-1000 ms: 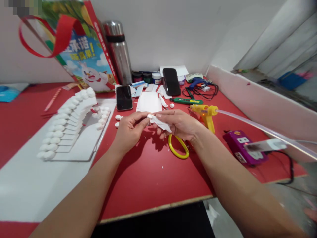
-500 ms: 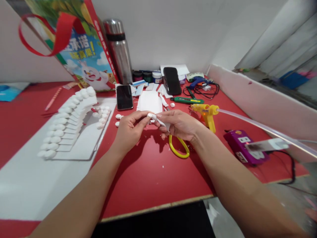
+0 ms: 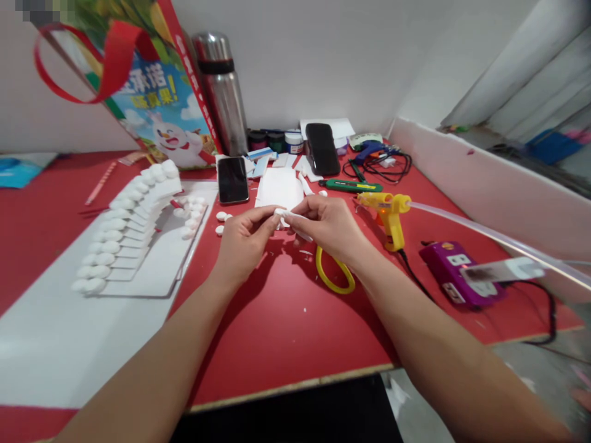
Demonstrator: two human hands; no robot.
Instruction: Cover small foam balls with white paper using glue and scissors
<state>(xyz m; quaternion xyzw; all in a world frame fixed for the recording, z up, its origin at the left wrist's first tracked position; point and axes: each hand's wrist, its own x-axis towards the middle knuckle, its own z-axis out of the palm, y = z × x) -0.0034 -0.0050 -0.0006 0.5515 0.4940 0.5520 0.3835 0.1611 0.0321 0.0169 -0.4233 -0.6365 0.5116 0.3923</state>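
Note:
Close together above the red table, my left hand (image 3: 241,245) and my right hand (image 3: 331,225) both pinch a small white piece (image 3: 279,213) that looks like soft, rolled paper. Its left end sits between my left thumb and index finger. A narrow white strip runs from it into my right fingers, which partly cover it. Under my right wrist lies a yellow loop handle (image 3: 336,287), its other end hidden by the hand. Several white rounded pads (image 3: 220,216) rest just left of my left fingers.
At left, a stepped white model (image 3: 138,227) edged with white pads stands on a white board (image 3: 41,344). A yellow glue gun (image 3: 390,221) and purple power strip (image 3: 455,277) lie at right. Phones (image 3: 233,179), a green cutter (image 3: 351,186) and a steel flask (image 3: 224,98) stand behind.
My right hand has turned over, its back now facing up more, and its fingers have closed in on the white piece near my left fingertips. My left hand has barely moved.

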